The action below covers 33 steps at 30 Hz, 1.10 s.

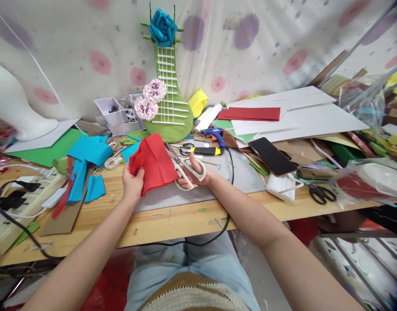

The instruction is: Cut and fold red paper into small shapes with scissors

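My left hand (133, 183) pinches the lower left edge of a folded red felt piece (155, 163) held above the grey cutting mat (214, 181). My right hand (198, 176) has its fingers through the white handles of a pair of scissors (182, 166). The scissor blades point up and left along the right edge of the red felt. Both hands hover just past the wooden table's front edge (172, 224).
A green guitar-shaped craft (170, 108) with a blue flower stands behind the felt. A blue glue gun (214, 134), a phone (272, 156), black scissors (321, 193), blue felt scraps (88, 151), a power strip (20, 194) and stacked white and red sheets (282, 114) crowd the table.
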Tool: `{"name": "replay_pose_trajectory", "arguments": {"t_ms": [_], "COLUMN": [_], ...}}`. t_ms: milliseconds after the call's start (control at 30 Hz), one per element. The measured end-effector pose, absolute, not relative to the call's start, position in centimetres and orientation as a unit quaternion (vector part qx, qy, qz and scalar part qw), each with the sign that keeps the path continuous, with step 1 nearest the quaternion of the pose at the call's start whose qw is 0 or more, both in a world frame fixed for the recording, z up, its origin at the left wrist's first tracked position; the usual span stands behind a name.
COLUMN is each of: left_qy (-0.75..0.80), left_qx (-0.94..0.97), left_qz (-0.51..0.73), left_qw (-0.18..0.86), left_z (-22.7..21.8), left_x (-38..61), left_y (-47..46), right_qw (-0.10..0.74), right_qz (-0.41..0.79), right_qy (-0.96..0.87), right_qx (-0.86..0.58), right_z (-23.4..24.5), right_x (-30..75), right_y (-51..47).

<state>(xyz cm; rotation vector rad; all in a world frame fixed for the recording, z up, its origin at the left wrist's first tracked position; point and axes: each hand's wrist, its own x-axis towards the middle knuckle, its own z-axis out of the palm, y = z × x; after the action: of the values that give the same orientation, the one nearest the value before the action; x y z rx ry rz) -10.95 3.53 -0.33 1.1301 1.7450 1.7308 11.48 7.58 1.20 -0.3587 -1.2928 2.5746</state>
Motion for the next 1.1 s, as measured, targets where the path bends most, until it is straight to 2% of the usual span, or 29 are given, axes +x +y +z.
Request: {"name": "replay_pose_trajectory", "arguments": {"t_ms": [233,333,400,467,533,633,700,867,933,1033,1100], "left_qy": [0.641,0.637,0.625,0.616,0.614,0.608,0.593,0.559,0.551,0.546,0.538], "left_qx": [0.418,0.403,0.396,0.394,0.394,0.379,0.357,0.312,0.324,0.349,0.368], "left_qz": [0.602,0.613,0.627,0.634,0.634,0.637,0.645,0.653,0.645,0.625,0.602], "left_qw": [0.229,0.235,0.246,0.252,0.256,0.285,0.324,0.404,0.418,0.435,0.462], "left_z": [-0.4,-0.1,0.0,0.2,0.3,0.7,0.9,1.2,1.5,2.4,3.5], "left_x": [-11.6,-12.2,-12.7,-13.3,-13.8,-14.0,-13.7,-12.6,-12.5,-12.5,-12.4], "left_y": [3.2,3.0,2.9,2.9,2.9,3.0,3.1,2.8,2.7,2.7,2.7], "right_qw": [0.214,0.269,0.272,0.239,0.162,0.042,0.012,-0.004,0.019,0.155,0.264], "right_qz": [0.811,0.707,0.584,0.394,0.211,0.076,0.017,0.015,0.021,0.072,0.241], "right_qy": [-0.512,-0.605,-0.674,-0.738,-0.766,-0.781,-0.782,-0.769,-0.767,-0.773,-0.754], "right_qx": [-0.184,-0.249,-0.362,-0.493,-0.585,-0.618,-0.622,-0.639,-0.641,-0.611,-0.55], "right_z": [1.2,2.6,4.1,5.6,6.7,7.4,7.2,6.6,6.8,7.1,6.6], "right_x": [11.9,13.3,14.6,16.0,17.3,18.9,19.6,19.7,19.1,16.7,14.1], "right_y": [7.9,7.9,8.1,8.6,9.3,10.9,12.1,14.1,14.1,12.9,11.5]}}
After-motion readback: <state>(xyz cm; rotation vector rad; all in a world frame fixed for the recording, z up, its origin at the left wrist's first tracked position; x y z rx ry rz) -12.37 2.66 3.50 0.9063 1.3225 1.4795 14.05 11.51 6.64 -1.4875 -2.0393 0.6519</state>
